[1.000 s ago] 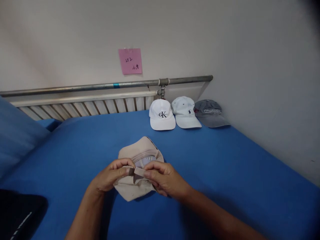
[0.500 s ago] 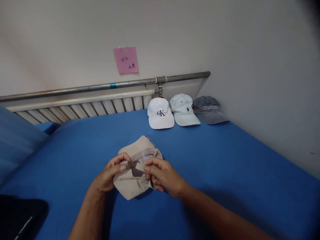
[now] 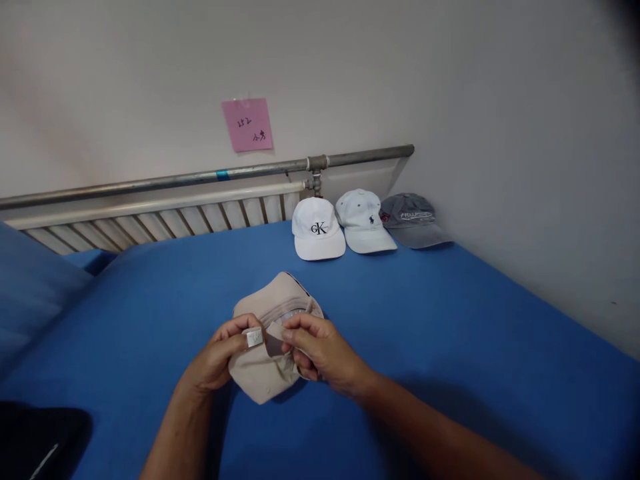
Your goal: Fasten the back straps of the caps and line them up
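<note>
A beige baseball cap (image 3: 273, 295) lies on the blue sheet in front of me, its inside partly showing and its back opening towards me. My left hand (image 3: 220, 353) pinches the metal buckle (image 3: 255, 337) at one side of that opening, between thumb and fingers. From the other side, my right hand (image 3: 323, 350) grips the cap's beige strap (image 3: 275, 329), whose free end points at the buckle. A small gap separates strap end and buckle. The right fingers hide part of the cap's edge.
Behind the cap stand a white cap (image 3: 319, 230), a pale cap with a small emblem (image 3: 366, 221) and a dark grey cap (image 3: 413, 220). A radiator (image 3: 200, 217) and metal pipe (image 3: 175, 181) run along the wall. A black object (image 3: 43, 440) lies at the lower left.
The buckle has turned so its bright face now shows in my left hand. My right hand has shifted slightly left with the strap end, nearer the buckle. The view has moved a little.
</note>
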The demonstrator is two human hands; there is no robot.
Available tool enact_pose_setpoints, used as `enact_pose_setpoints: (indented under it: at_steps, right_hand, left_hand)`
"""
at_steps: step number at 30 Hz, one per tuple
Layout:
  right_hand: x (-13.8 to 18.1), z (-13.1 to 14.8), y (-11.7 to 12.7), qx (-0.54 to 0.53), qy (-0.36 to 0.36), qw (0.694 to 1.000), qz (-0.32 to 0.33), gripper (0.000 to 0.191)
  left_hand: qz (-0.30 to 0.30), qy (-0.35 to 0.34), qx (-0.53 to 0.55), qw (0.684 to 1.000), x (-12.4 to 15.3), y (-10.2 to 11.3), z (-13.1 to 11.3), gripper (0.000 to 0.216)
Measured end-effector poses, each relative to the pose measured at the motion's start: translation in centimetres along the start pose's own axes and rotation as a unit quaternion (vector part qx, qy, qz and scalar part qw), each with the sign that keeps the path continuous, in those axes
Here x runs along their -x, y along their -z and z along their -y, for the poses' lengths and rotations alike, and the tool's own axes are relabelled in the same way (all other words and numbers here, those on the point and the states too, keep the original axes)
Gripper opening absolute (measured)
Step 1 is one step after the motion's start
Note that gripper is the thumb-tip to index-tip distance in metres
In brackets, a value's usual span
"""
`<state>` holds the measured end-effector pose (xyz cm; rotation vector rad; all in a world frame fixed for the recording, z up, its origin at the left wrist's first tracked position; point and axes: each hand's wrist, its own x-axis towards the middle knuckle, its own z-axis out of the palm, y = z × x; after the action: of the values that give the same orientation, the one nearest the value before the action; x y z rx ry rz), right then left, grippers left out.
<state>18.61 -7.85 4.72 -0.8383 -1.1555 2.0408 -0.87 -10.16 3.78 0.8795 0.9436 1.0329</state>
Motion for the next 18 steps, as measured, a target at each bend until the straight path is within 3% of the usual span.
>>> enact_pose_setpoints:
  at_steps: [18]
  right_hand:
    - [-0.51, 0.33, 0.83, -0.033, -0.095, 0.991, 0.085, 0.012]
  left_hand:
    - [0.012, 0.018, -0.012, 1.000, -0.01, -0.26, 0.00, 0.031]
